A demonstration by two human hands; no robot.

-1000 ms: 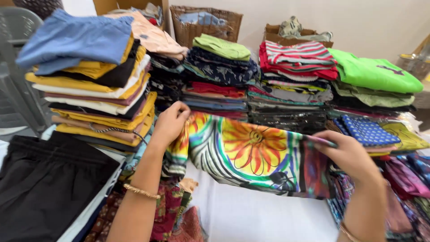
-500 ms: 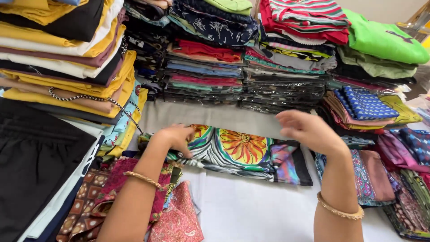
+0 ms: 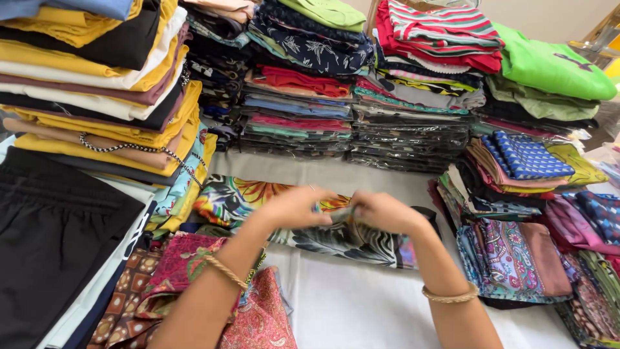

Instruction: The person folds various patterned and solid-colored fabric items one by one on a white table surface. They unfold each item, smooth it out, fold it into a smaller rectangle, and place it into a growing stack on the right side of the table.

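While both hands meet over the middle of the surface [image 3: 361,310], the floral printed cloth [image 3: 258,197] lies across its white covering, partly doubled over.

Item 1, left hand [image 3: 300,207]: fingers pinched together on an edge of the cloth, brought in toward the centre; thin bangle at the wrist.

Item 2, right hand [image 3: 384,212]: fingers likewise closed on the cloth's edge, touching or almost touching the left hand; beaded bracelet [image 3: 451,296] on the wrist.

Item 3, the cloth itself: orange flower, green leaf and black-and-white stripe print. One end spreads flat to the left, the other reaches right, past the right hand. By my judgement the fold is midway: the two held edges have come together, yet the piece is not flattened, squared or placed on any pile.

Item 4, surroundings: yellow, black and white stack [image 3: 90,77] at far left; black garment [image 3: 51,239] below it; dark printed stack [image 3: 303,84] behind centre, its lowest pieces in clear wrapping; red striped stack [image 3: 439,39]; green tops [image 3: 549,64]; blue dotted piece [image 3: 526,155] on a small pile at right; paisley fabrics [image 3: 510,258] near the right forearm; red patterned cloth [image 3: 252,317] under the left forearm.
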